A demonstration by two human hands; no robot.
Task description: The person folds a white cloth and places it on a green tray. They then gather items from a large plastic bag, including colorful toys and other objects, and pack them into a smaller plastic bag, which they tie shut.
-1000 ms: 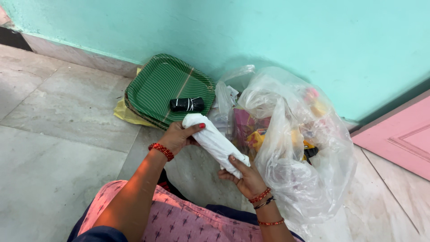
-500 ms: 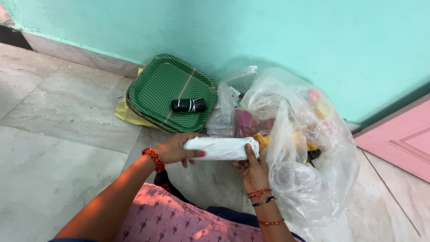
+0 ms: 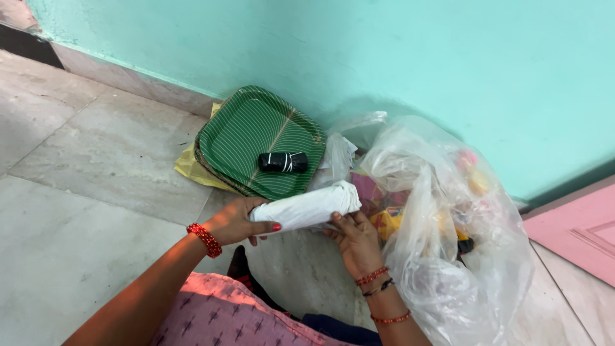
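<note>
I hold a white cloth-wrapped roll (image 3: pixel 307 205) in both hands, low over the floor. My left hand (image 3: pixel 237 221) grips its left end, thumb on top. My right hand (image 3: pixel 353 236) supports it from below near the right end. Just beyond the roll lies a stack of green square plates with a leaf pattern (image 3: pixel 246 125), and a small black bundle tied with white thread (image 3: pixel 282 161) rests on the top plate.
A large clear plastic bag (image 3: pixel 448 250) holding colourful packets sits to the right, against the turquoise wall (image 3: pixel 384 51). Yellow paper (image 3: pixel 189 168) pokes out under the plates. A pink door (image 3: pixel 580 227) is at the far right. The floor is pale marble tile (image 3: pixel 83 192).
The roll turned from slanting down to the right, through level, to tilting up at its right end. My right hand slid under it. The view shifted slightly left and down.
</note>
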